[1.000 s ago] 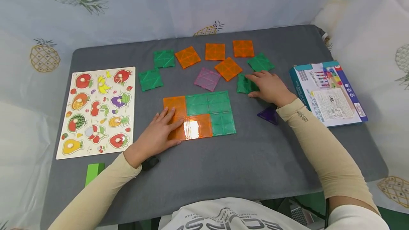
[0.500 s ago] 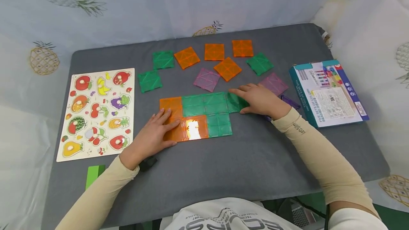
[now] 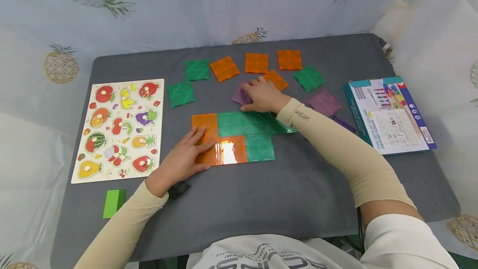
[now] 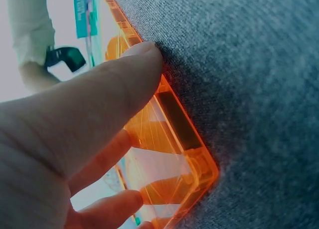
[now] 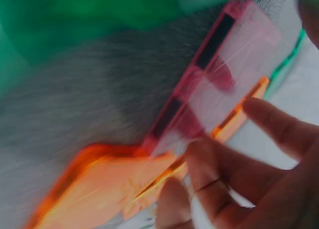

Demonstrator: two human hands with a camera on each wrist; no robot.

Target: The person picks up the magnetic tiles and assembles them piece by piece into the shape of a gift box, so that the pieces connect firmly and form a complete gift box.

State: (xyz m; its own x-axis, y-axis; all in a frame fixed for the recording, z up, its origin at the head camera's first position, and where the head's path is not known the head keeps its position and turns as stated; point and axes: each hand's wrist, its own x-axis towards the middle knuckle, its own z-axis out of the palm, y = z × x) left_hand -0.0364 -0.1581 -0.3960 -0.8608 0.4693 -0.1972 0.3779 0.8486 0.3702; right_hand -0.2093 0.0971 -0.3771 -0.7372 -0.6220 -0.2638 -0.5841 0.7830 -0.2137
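Note:
My left hand (image 3: 183, 155) rests on the orange tiles at the left end of a flat block of joined orange and green magnetic tiles. In the left wrist view its thumb presses the edge of an orange tile (image 4: 174, 116). My right hand (image 3: 266, 95) is over a purple magnetic tile (image 3: 239, 94), its fingers spread around it and partly hiding it. A green tile (image 3: 282, 125) at the right end of the block's far row stands tilted beneath the right forearm. In the right wrist view the purple tile (image 5: 219, 79) lies between thumb and fingers.
Loose orange tiles (image 3: 256, 63) and green tiles (image 3: 197, 70) lie at the back. Another purple tile (image 3: 324, 103) and a dark purple piece (image 3: 344, 123) lie by a box (image 3: 390, 115). A fruit puzzle board (image 3: 121, 130) and a green block (image 3: 113, 203) are at left.
My right hand brought a green tile to the right end of the far row, let it go, then moved left to the purple tile. The left hand keeps its place on the orange tiles.

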